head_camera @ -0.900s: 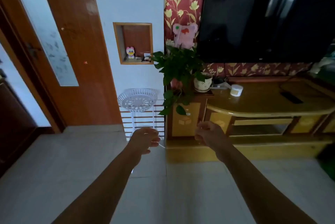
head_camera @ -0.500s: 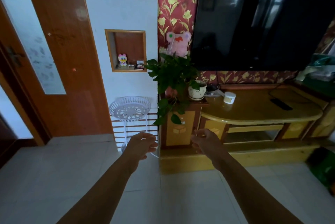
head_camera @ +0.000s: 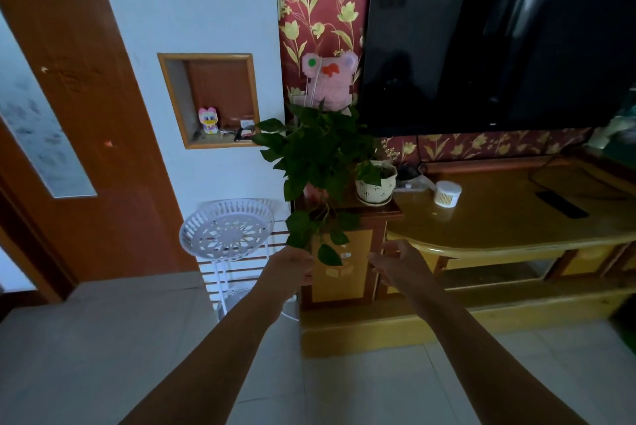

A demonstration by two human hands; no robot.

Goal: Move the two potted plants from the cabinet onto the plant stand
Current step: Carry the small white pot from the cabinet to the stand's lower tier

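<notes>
A: Cream ceramic pot (head_camera: 375, 184) with small cross marks, sitting on a matching saucer up beyond the right hand (head_camera: 401, 264) — what's in it?

B: Dark soil and a leaf or two, as far as the dim light lets me tell. It stands on the dark wooden top of the narrow cabinet (head_camera: 347, 252), directly past the gap between both hands.

A: And the second plant?

B: The big leafy green trailing plant (head_camera: 316, 163) is just left of that pot, above the left hand (head_camera: 290, 266). Its own pot is mostly hidden by leaves; only a reddish patch shows. One vine hangs down the cabinet front, its lowest leaf between the two hands.

A: The hands themselves?

B: Both reach forward, apart, fingers loosely curled, gripping nothing.

A: The stand?

B: The white lattice-patterned round plant stand (head_camera: 227, 230) is up and left of the left hand; its top tray holds nothing.
</notes>
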